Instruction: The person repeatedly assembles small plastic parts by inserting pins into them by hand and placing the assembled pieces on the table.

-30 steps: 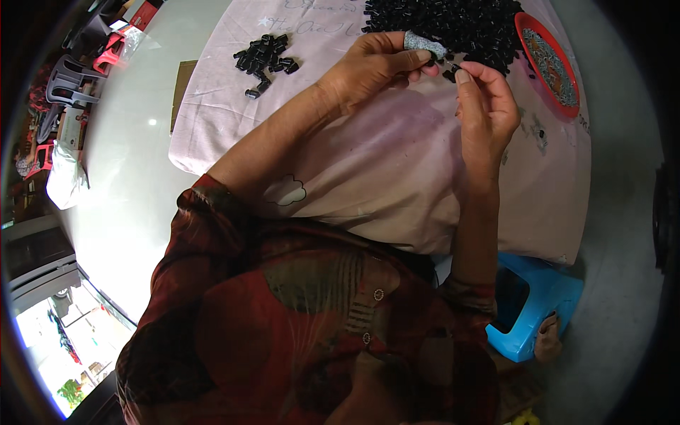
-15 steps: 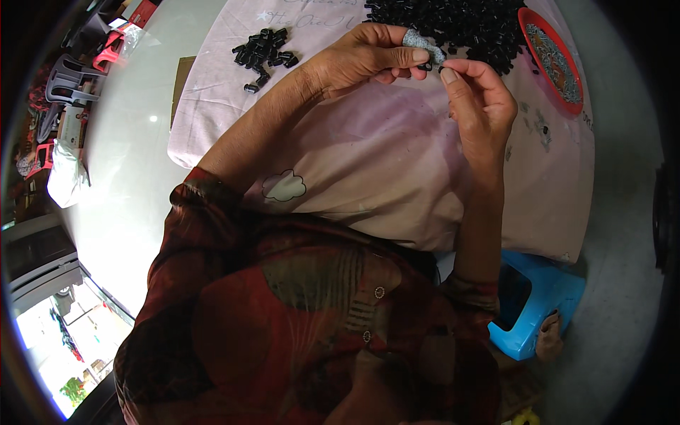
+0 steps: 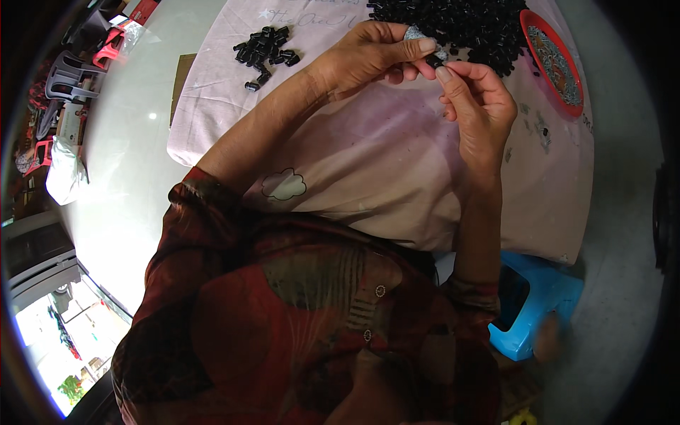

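Over the far part of the cloth-covered table, my left hand [image 3: 372, 55] is closed in a pinch around a small black plastic piece [image 3: 434, 61]. A grey speckled wrap [image 3: 414, 32] covers its index finger. My right hand [image 3: 482, 106] meets it from the right, with thumb and index fingertips pressed together at that same black piece. Whether a smaller part sits between the right fingertips is hidden. Just beyond both hands spreads a large pile of black pieces [image 3: 474, 28]. A smaller group of similar black pieces [image 3: 263, 53] lies left of my left wrist.
A red oval tray [image 3: 582, 99] of small silvery metal parts stands at the table's far right. Tiny metal bits and one black piece [image 3: 545, 132] lie near it on the pink cloth [image 3: 354, 163]. A blue plastic stool [image 3: 549, 283] stands at the lower right, chairs [image 3: 67, 78] at the far left.
My left thumb has shifted slightly right, and the black piece shows more plainly between the fingertips. The right fingertips have moved a little left and stay against it.
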{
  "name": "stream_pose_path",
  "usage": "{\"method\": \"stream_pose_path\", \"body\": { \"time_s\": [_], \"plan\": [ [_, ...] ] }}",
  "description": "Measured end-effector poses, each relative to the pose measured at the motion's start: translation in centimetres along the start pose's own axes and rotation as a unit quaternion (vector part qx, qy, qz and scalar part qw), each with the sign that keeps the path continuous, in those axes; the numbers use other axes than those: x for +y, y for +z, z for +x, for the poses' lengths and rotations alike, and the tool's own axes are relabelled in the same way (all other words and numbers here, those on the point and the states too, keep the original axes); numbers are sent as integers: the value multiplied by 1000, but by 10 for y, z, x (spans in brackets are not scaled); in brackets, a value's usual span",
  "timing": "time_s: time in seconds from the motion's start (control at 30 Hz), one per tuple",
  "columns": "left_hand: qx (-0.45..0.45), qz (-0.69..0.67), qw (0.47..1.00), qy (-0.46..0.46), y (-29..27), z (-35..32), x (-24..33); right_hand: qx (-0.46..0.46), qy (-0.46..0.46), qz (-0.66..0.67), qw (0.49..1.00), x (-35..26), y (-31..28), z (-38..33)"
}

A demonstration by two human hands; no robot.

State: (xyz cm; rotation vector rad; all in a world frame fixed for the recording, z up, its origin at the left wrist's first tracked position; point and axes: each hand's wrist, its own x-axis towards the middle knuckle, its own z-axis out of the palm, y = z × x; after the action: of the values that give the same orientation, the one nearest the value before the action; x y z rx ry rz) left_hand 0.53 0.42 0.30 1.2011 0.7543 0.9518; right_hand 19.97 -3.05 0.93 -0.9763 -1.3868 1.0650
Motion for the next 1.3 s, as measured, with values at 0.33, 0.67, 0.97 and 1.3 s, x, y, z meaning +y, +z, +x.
{"method": "stream_pose_path", "body": {
  "time_s": [0.33,0.67,0.97,1.3],
  "plan": [
    [-53,-57,995,-60,-14,-5,6,-41,-113,4,993,7,4,-4],
    [-41,0,995,-88,-9,-7,-3,-64,-272,-185,942,17,-1,5],
    [-108,246,959,-87,-18,-21,11,-160,-313,-401,846,12,3,1],
    [-195,318,921,-114,-27,-34,20,-279,-221,-369,859,15,17,-14]
  ]
}}
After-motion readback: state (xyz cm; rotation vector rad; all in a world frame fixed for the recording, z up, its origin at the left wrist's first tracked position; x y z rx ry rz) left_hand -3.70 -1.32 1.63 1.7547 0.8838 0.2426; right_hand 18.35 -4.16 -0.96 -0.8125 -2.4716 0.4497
